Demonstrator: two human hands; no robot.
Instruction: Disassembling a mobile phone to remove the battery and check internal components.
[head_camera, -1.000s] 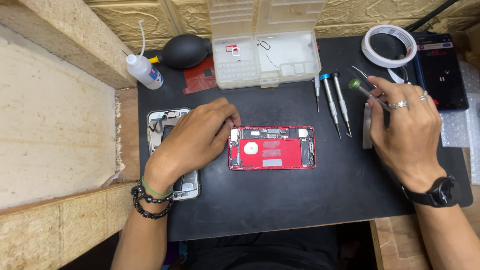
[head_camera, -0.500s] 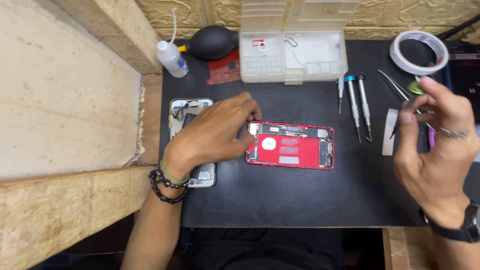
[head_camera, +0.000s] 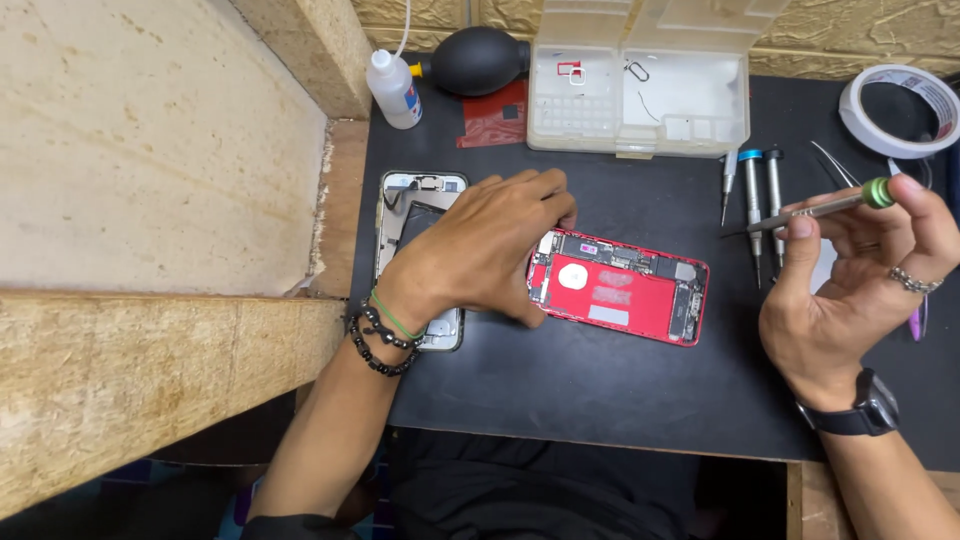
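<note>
On the black mat (head_camera: 620, 400), the red opened phone (head_camera: 618, 286) lay mid-scene, glossy battery and boards exposed, its display frame (head_camera: 412, 215) set aside at left. Left hand (head_camera: 485, 245) pressed its left end, fingers curled; right hand (head_camera: 850, 280) pinched a slim green-capped screwdriver (head_camera: 815, 208). Disassembly appeared partway, internals remaining.

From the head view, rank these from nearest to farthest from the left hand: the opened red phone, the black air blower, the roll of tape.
1. Opened red phone: under the left hand's fingertips, at its right.
2. Black air blower: at the mat's far edge, straight beyond the hand.
3. Roll of tape: far right corner, past the right hand.
</note>
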